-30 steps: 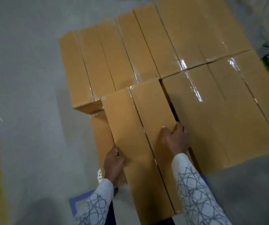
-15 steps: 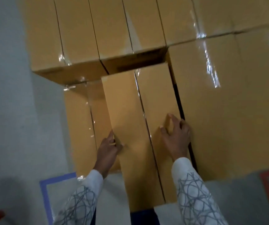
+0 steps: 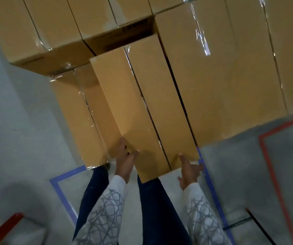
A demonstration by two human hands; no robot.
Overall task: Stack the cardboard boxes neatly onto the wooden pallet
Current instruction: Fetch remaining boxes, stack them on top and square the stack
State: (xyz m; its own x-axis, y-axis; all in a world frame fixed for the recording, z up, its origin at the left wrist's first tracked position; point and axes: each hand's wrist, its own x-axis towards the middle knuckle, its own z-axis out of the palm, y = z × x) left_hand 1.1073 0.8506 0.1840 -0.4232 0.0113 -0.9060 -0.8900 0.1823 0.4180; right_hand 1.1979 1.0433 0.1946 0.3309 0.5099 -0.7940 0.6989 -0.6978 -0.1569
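Note:
A long cardboard box [image 3: 142,103] with a taped seam lies atop a lower cardboard box [image 3: 75,121], slightly askew, its far end against the taller back stack of boxes [image 3: 45,23]. To its right stands the taped right stack of boxes [image 3: 230,76], with a thin dark gap between. My left hand [image 3: 126,160] holds the long box's near-left corner, thumb on top and fingers along the side. My right hand [image 3: 189,169] is spread flat against the near-right end. The wooden pallet is hidden under the boxes.
Grey concrete floor lies to the left and in front. A blue tape rectangle [image 3: 62,191] marks the floor under my legs. A red-orange tape outline [image 3: 269,165] lies to the right, and a red bar [image 3: 2,227] shows at the bottom left.
Both hands slid back from the middle of the long box to its near end. The box sits lower and further in beside the right stack, and the view has moved closer.

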